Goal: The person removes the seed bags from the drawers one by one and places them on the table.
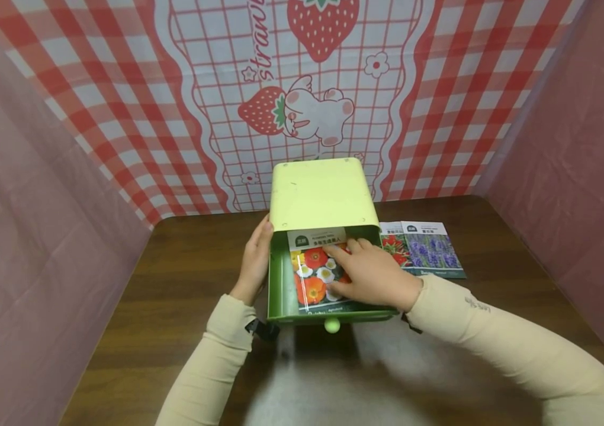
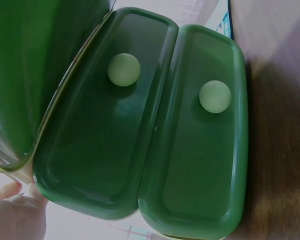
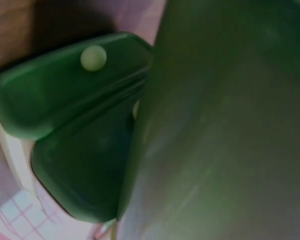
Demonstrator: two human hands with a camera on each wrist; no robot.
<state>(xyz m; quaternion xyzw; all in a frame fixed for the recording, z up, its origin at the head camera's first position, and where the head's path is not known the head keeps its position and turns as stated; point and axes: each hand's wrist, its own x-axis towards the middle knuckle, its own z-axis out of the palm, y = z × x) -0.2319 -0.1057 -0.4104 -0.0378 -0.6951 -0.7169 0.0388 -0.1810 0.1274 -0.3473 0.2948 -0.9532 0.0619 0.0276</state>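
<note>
A pale yellow-green metal cabinet (image 1: 323, 192) stands on the dark brown wooden table (image 1: 185, 284), its green top drawer (image 1: 279, 287) pulled out towards the near side. Inside lies a rectangular seed packet (image 1: 309, 291) printed with orange, red and white flowers, face up, its far end by the cabinet's opening. The person's right hand (image 1: 371, 275) reaches in from the right, fingers loosely spread and touching the packet's right part. The left hand (image 1: 253, 260) rests against the cabinet's left side, fingers laid along it rather than curled. From the left wrist, two closed dark green lower drawer fronts (image 2: 90, 135) show. On the table to the right, a purple-flowered packet (image 1: 432, 251) overlaps a red-flowered packet (image 1: 395, 251). A red-and-white checked cloth (image 1: 121, 118) hangs at the far side.
</note>
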